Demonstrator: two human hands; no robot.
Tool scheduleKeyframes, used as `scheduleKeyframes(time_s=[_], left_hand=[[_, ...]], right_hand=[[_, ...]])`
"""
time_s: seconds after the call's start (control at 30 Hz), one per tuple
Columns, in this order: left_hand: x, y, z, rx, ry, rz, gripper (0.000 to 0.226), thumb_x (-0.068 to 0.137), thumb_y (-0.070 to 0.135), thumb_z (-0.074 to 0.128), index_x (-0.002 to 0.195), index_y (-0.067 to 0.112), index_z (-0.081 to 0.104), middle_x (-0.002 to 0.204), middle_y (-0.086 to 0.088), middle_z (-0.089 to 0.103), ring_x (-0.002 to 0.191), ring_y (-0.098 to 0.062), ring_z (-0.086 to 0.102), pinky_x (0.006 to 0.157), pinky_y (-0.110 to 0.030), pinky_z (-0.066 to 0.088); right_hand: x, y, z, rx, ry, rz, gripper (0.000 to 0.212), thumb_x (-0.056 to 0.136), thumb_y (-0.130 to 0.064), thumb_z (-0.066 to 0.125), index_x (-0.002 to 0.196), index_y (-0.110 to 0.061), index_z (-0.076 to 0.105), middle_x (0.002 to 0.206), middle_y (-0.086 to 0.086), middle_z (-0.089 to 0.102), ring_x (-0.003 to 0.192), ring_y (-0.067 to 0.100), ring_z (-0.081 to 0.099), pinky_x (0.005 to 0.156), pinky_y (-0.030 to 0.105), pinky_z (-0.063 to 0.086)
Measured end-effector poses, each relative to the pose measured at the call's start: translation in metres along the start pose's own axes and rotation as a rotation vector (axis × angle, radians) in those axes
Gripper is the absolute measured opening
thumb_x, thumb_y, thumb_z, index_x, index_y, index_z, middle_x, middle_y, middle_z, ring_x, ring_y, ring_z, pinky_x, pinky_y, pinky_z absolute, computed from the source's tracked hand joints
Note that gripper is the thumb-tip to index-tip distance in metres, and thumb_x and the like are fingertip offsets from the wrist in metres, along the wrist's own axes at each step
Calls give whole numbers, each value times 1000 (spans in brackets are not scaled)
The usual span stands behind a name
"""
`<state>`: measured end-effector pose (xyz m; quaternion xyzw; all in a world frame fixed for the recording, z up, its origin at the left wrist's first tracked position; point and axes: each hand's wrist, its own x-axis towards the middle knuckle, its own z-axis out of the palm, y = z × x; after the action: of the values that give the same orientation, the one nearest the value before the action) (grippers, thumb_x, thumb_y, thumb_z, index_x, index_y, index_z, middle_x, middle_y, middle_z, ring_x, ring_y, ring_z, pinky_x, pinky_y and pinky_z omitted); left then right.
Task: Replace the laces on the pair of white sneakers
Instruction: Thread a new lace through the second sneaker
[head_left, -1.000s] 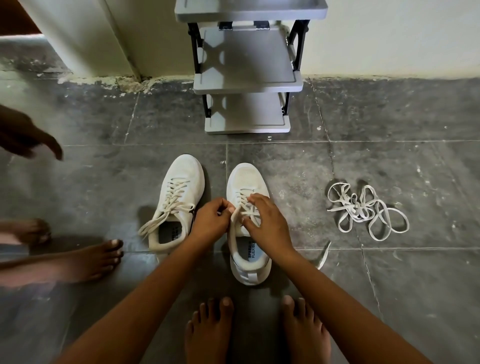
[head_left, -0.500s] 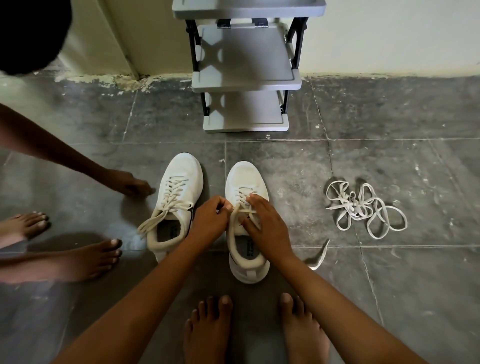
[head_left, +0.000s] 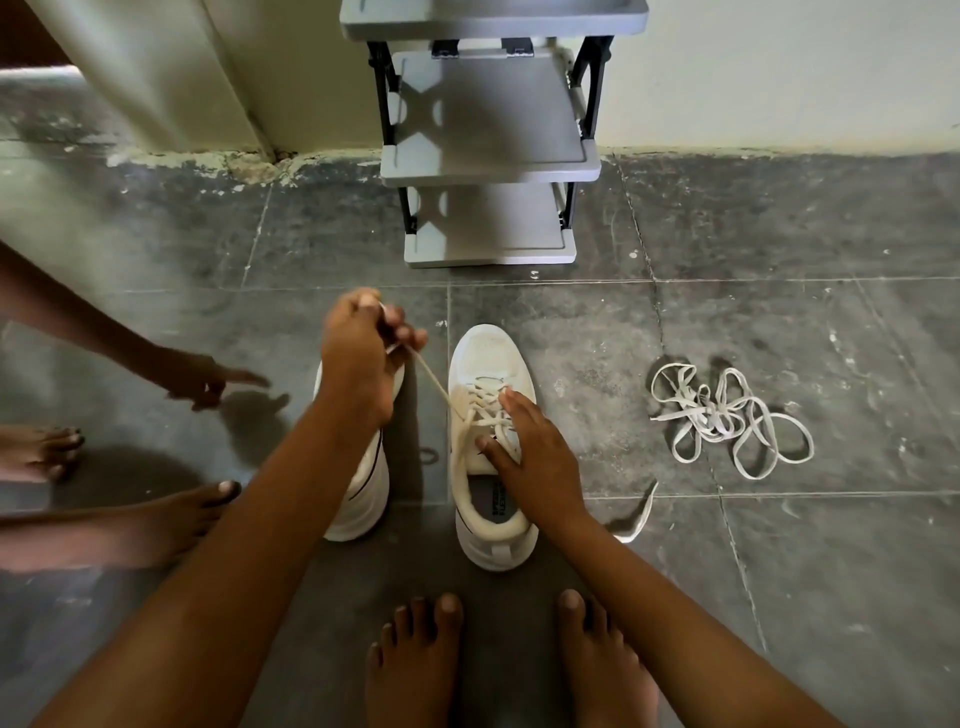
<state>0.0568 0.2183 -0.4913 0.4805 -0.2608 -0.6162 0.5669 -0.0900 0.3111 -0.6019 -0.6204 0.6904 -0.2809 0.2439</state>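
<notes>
Two white sneakers stand side by side on the grey tiled floor. My left hand (head_left: 363, 353) grips one end of the cream lace (head_left: 434, 382) and holds it taut, up and to the left of the right sneaker (head_left: 491, 364). My right hand (head_left: 530, 457) rests flat on that sneaker's laced tongue, fingers straight. My left forearm hides most of the left sneaker (head_left: 363, 499). A tangled pile of white laces (head_left: 722, 421) lies on the floor to the right.
A grey shelf rack (head_left: 488, 156) stands against the wall behind the sneakers. Another person's hand (head_left: 208, 379) points at the floor on the left, their bare feet (head_left: 171, 519) nearby. My bare feet (head_left: 415, 665) are at the bottom. A lace end (head_left: 639, 514) lies beside the right sneaker.
My left hand has pulled the lace end up and leftward out of the right sneaker. My right hand has flattened onto the tongue. The other person's hand has stayed near the left sneaker.
</notes>
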Motion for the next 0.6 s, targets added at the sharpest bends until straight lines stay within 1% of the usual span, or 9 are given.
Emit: scheduleKeyframes(time_s=[0.07, 0.13, 0.17, 0.23, 0.3, 0.37, 0.43, 0.47, 0.6], left_hand=[[9, 15, 1, -95, 39, 41, 29, 95, 4, 29, 75, 18, 45, 47, 9, 44, 40, -5, 39, 43, -19, 40], [12, 15, -1, -24, 56, 65, 29, 95, 4, 28, 78, 19, 45, 49, 9, 43, 42, -5, 36, 40, -18, 33], [9, 8, -3, 127, 70, 73, 27, 95, 6, 30, 78, 20, 46, 53, 7, 44, 46, -8, 38, 41, -18, 33], [2, -15, -10, 659, 64, 133, 19, 95, 19, 40, 80, 19, 52, 66, 1, 50, 61, -16, 46, 54, -24, 38], [-6, -39, -21, 1207, -130, 137, 26, 95, 34, 48, 84, 13, 58, 74, -3, 56, 71, -19, 53, 64, -29, 41], [-12, -52, -28, 1445, -384, 46, 31, 94, 37, 51, 76, 13, 59, 70, -1, 58, 63, -13, 55, 57, -23, 42], [-15, -50, -28, 1410, -463, 23, 31, 94, 31, 54, 67, 16, 58, 60, 4, 54, 54, -7, 50, 47, -12, 38], [-16, -44, -26, 1299, -446, 29, 31, 94, 30, 54, 67, 16, 58, 56, 7, 52, 52, -6, 47, 46, -11, 37], [-4, 18, -13, 443, -219, 34, 33, 96, 27, 48, 66, 18, 53, 46, 10, 42, 43, -4, 38, 48, -16, 39]], right_hand=[[0, 1, 1, 20, 4, 11, 60, 92, -41, 55, 144, -17, 35, 150, -6, 35, 135, 12, 35, 107, 27, 33], [0, 1, 0, 42, 0, 36, 60, 91, -42, 54, 144, -19, 35, 149, -7, 35, 134, 12, 36, 107, 28, 34], [0, 1, 0, 41, -5, 46, 61, 91, -42, 54, 144, -19, 35, 150, -7, 34, 134, 12, 36, 107, 29, 35], [0, -1, -1, 30, -3, 50, 61, 91, -41, 55, 144, -19, 35, 150, -7, 35, 134, 13, 37, 106, 29, 35], [0, -2, -1, 23, 1, 45, 60, 91, -40, 56, 143, -17, 36, 149, -6, 35, 134, 13, 37, 106, 28, 34], [0, -1, 0, 15, 1, 37, 60, 91, -40, 56, 143, -17, 36, 149, -5, 36, 134, 14, 37, 107, 29, 35], [1, 0, 0, 4, -2, 35, 60, 91, -40, 56, 143, -17, 36, 149, -4, 36, 134, 14, 37, 106, 29, 35], [1, 1, 0, 0, -4, 37, 61, 91, -41, 56, 143, -17, 36, 149, -5, 36, 133, 14, 37, 106, 29, 35], [1, 4, -2, -3, -4, 43, 61, 90, -42, 57, 142, -17, 38, 147, -5, 39, 129, 16, 41, 105, 30, 37]])
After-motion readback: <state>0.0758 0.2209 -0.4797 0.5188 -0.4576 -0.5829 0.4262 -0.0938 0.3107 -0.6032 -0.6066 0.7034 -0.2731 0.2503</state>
